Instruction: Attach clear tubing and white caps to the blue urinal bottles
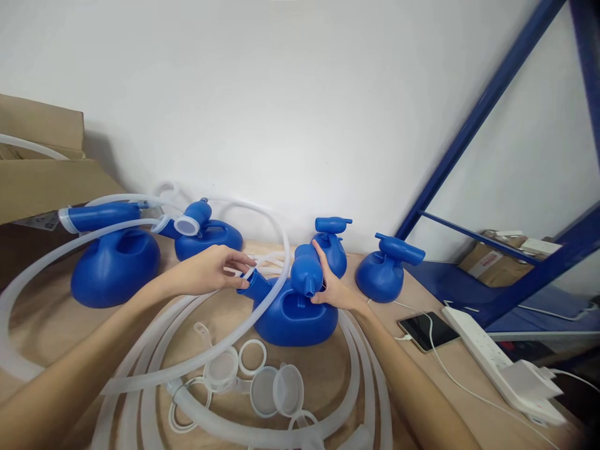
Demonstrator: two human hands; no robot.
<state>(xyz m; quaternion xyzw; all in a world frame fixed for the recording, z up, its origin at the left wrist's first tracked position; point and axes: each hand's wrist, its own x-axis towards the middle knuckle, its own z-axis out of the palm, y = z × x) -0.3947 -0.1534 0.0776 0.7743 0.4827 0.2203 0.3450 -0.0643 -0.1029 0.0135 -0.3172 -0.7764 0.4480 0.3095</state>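
- Five blue bottles stand on the desk [469,412]: the central bottle [295,328], two at left of frame [115,269] [209,240], and two towards the right [334,256] [379,281].
- The central bottle sits mid-frame, just below centre; the long axis of its body runs left to right, and its open neck [260,287] points to the upper left.
- One blue tube [307,267] is above that body, its long axis running up and down the frame, its small nozzle pointing towards the lower edge; I cannot tell whether the two are joined.
- Right hand [336,290]: the grip is closed partway around the blue tube, thumb near the nozzle, fingers along the right side.
- Left hand [218,270]: the grip is partly closed, thumb and fingertips at the neck's mouth; I cannot tell whether it pinches the rim.
- A translucent hose [145,378] crosses in front of the central bottle; more loops lie around it, too tangled to count.
- Three round lids [265,392] and several overlapping rings [240,357] lie at lower centre.
- One phone [415,325] and one power strip [487,353] with one white adapter [529,379] lie at lower right.
- One open cardboard box [47,184] fills the left edge.
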